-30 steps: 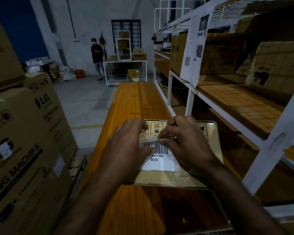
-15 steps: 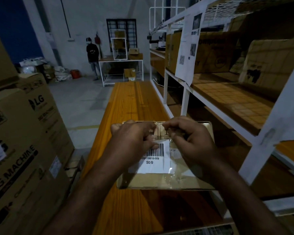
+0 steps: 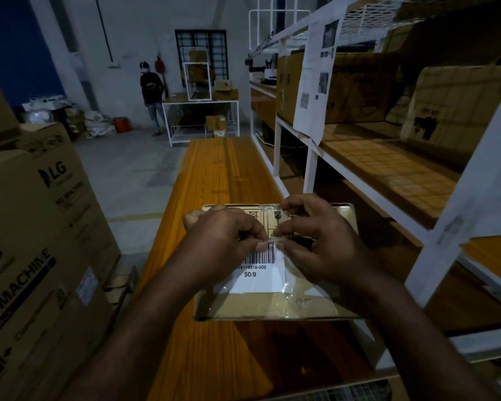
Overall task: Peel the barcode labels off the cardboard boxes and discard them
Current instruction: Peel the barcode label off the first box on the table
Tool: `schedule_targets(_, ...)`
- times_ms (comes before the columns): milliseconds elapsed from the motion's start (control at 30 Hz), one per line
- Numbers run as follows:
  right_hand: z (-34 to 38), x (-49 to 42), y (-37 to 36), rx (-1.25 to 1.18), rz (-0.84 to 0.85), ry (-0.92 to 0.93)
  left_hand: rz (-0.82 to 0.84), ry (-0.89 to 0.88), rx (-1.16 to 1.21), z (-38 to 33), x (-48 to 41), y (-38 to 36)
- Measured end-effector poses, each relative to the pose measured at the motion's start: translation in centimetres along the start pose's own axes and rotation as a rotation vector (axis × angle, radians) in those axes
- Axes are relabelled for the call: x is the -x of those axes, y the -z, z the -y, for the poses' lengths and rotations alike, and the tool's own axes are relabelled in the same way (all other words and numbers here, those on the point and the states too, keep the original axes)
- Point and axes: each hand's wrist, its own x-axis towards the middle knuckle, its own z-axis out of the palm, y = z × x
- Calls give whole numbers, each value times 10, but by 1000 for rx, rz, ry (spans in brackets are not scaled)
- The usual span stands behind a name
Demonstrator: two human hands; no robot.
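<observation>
A flat cardboard box [image 3: 275, 309] lies on the orange wooden bench [image 3: 214, 175] in front of me. A white barcode label [image 3: 262, 274] marked 50/9 sits on its top under clear tape. My left hand [image 3: 217, 241] and my right hand [image 3: 321, 241] meet over the label's upper edge. Both pinch the lifted strip of tape and label there with thumb and fingertips. The label's lower part still lies flat on the box. The upper barcode area is partly hidden by my fingers.
Large LG washing machine boxes [image 3: 35, 256] stand close on the left. A white metal rack [image 3: 310, 157] with cardboard boxes and hanging paper sheets runs along the right. A person [image 3: 152, 96] stands far back beside a white table [image 3: 200, 117].
The box has shifted slightly nearer and my hands have moved up along the label's top edge, with the peeled strip now pinched between both hands.
</observation>
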Motion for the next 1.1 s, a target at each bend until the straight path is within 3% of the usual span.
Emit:
schedule_targets(267, 3, -5, -3, 41, 1, -21, 48, -6, 33, 4, -6, 6)
schedule_targets(633, 1, -8, -6, -62, 23, 4, 171, -3, -167, 0, -20, 15)
schedule_targets(733, 0, -6, -3, -217, -10, -65, 169, -7, -162, -2, -20, 15)
schedule_targets(867, 7, 3, 5, -690, -93, -276, 169, -16, -110, 0, -18, 17)
schedule_targets(933, 9, 5, 5, -572, -29, -249, 176, -36, -82, 1, -16, 19)
schedule_targets(1033, 11, 4, 2, -174, 123, -150, 169, -46, -36, 3, -16, 20)
schedule_targets(1100, 11, 3, -2, 32, 119, -59, 184, -59, -1, 6, -15, 20)
